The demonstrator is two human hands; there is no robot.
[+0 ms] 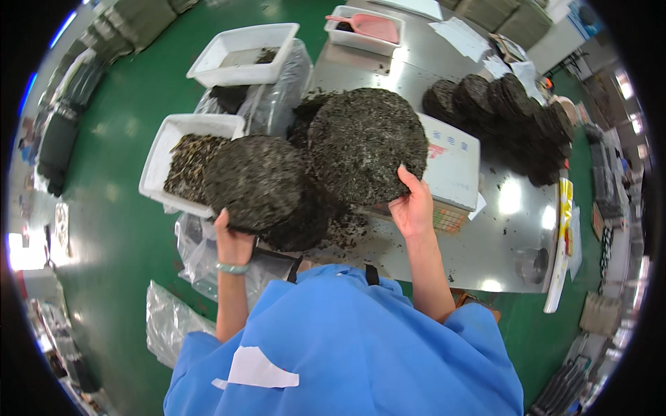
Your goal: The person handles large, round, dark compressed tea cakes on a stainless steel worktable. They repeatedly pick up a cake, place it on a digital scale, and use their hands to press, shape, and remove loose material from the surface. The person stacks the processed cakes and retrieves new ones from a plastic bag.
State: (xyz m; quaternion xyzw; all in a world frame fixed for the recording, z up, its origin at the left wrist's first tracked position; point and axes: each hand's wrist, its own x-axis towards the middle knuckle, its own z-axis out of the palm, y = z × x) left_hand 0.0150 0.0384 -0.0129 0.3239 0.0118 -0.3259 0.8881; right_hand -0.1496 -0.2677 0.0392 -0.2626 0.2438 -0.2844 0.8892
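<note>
My left hand point(234, 243) grips the lower edge of a dark round cake of dried leaf material point(255, 179), with the thumb on top. The cake is tilted and partly covers a white tub point(153, 156) of loose brown-green leaves point(190, 164). My right hand point(414, 208) pinches the lower right edge of a larger round cake point(368, 145), fingers underneath. That cake overlaps the left side of a white-topped weighing scale point(452, 156). Beneath and between the two held cakes lie more dark cakes point(304, 223), largely hidden.
Several stacks of dark cakes point(512, 119) stand on the metal table point(416, 265) at right. At the back is a white tub point(335, 37) with a pink dustpan point(374, 27). Another white tub point(208, 57) and plastic bags point(283, 99) are at left. A yellow-white roll point(561, 249) lies along the right edge.
</note>
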